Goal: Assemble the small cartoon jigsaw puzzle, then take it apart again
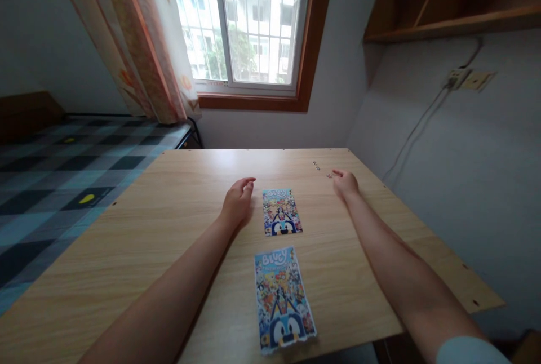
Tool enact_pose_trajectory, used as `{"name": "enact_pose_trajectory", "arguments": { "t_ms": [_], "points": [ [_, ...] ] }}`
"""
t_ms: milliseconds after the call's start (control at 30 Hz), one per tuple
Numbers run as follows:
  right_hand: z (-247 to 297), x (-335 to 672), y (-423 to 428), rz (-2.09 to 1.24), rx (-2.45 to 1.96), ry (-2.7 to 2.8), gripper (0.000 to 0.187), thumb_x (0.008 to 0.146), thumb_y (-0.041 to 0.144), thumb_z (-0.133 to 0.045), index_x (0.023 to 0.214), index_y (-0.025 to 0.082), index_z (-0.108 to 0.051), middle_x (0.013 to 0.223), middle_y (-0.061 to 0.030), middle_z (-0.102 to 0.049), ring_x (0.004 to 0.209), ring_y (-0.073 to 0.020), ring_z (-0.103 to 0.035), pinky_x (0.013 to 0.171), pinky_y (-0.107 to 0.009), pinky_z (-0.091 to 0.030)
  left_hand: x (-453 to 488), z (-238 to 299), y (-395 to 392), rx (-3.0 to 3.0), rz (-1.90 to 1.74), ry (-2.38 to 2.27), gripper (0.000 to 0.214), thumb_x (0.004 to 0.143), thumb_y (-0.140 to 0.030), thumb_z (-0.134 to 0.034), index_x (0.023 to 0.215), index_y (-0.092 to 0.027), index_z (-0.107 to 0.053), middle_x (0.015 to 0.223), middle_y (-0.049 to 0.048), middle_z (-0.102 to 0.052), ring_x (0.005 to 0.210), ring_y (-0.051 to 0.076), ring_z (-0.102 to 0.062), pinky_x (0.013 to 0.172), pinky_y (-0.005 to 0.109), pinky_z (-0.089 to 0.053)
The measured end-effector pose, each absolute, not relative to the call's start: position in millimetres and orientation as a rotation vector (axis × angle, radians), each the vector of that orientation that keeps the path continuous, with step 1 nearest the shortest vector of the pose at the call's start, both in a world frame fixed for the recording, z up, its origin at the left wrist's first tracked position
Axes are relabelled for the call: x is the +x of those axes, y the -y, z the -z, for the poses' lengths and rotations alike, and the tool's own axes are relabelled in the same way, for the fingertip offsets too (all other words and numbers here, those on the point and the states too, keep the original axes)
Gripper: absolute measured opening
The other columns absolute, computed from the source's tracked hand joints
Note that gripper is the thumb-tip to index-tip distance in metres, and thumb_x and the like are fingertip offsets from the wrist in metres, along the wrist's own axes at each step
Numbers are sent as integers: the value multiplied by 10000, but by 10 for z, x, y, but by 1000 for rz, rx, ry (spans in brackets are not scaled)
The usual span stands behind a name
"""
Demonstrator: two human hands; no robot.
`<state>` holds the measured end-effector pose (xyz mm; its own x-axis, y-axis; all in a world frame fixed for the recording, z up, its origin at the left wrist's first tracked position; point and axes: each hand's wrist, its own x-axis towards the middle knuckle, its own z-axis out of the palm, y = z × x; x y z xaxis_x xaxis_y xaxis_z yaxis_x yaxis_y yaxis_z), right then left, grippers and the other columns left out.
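Observation:
A small picture puzzle [282, 212] printed with a blue cartoon dog and the word Bluey lies flat on the table, its top edge looking uneven. Nearer to me is a larger paper sheet [284, 296] with the same picture and a ragged lower edge. My left hand [239, 200] rests just left of the puzzle, fingers loosely bent and apart, holding nothing. At the far right, my right hand [345, 182] has its fingertips drawn together beside small loose pieces [329, 176]; whether one is in them is too small to tell. More tiny pieces [316, 165] lie slightly farther back.
The wooden table [190, 183] stands below a barred window [253, 26]. A bed with a checked cover [84, 167] is on the left, beside a curtain [139, 43]. On the right wall are a socket with a cable [459, 78] and a shelf [448, 29].

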<state>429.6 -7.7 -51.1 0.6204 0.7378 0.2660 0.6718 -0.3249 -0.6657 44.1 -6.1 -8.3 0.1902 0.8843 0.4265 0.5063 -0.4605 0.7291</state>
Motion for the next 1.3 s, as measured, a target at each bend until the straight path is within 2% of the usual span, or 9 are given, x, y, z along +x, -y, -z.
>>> {"name": "enact_pose_trajectory", "arguments": {
  "t_ms": [100,200,300,433,533,667,833,1000,1300],
  "points": [
    [487,4244,113,-103,-2068,1245,373,751,161,-599,1074,201,-781,1134,-89,-747,1075,-218,-655,965,-274,-466,435,87,51,2024,-1182,-1309,431,935,-401,-395,1129,-160,-696,1157,104,-716,1093,251,-642,1006,393,-485],
    [409,4189,158,-47,-2129,1351,307,800,202,-608,1043,217,-794,1183,-102,-724,1143,-245,-610,1022,-309,-430,433,96,44,2013,-1176,-1321,433,928,-404,-400,1130,-161,-697,1145,104,-719,1067,250,-650,989,391,-489],
    [286,4145,213,26,-2283,1422,253,850,335,-623,1010,254,-801,1126,-98,-736,1099,-265,-613,930,-330,-478,431,97,46,2015,-1174,-1327,423,925,-408,-407,1120,-171,-698,1141,100,-720,1058,248,-651,978,389,-491],
    [157,4146,269,-53,-2406,1395,289,806,516,-670,928,287,-798,967,-69,-765,948,-255,-664,783,-318,-498,429,79,59,2027,-1162,-1330,419,924,-405,-414,1119,-167,-698,1144,106,-719,1058,251,-651,973,394,-493],
    [133,4193,277,-85,-2411,1396,277,833,479,-639,954,282,-792,967,-63,-771,900,-230,-686,736,-286,-484,430,70,63,2030,-1156,-1339,419,923,-402,-417,1126,-166,-698,1144,108,-719,1047,252,-654,967,399,-496],
    [135,4236,267,-67,-2414,1392,287,885,393,-573,1046,276,-780,1053,-75,-765,936,-224,-693,730,-270,-478,427,75,57,2029,-1149,-1351,423,925,-404,-417,1136,-169,-699,1130,104,-724,1011,247,-661,955,399,-504],
    [100,4195,273,-178,-2375,1521,342,835,487,-645,1096,305,-771,1062,-46,-767,948,-224,-687,757,-278,-480,425,73,56,2042,-1141,-1343,424,924,-403,-414,1127,-167,-702,1151,105,-721,1039,248,-657,969,400,-502],
    [75,4146,291,-189,-2410,1556,312,836,498,-649,1070,336,-778,1049,-32,-764,921,-214,-682,764,-284,-477,432,76,61,2039,-1133,-1336,409,918,-394,-428,1110,-164,-706,1146,111,-724,1053,254,-658,982,412,-502],
    [68,4143,278,-177,-2401,1634,281,841,452,-629,1042,323,-776,1053,-46,-753,870,-217,-672,736,-294,-473,439,92,67,2053,-1121,-1330,362,922,-357,-443,1100,-191,-710,1152,95,-728,1067,246,-658,1008,413,-493]
  ]
}}
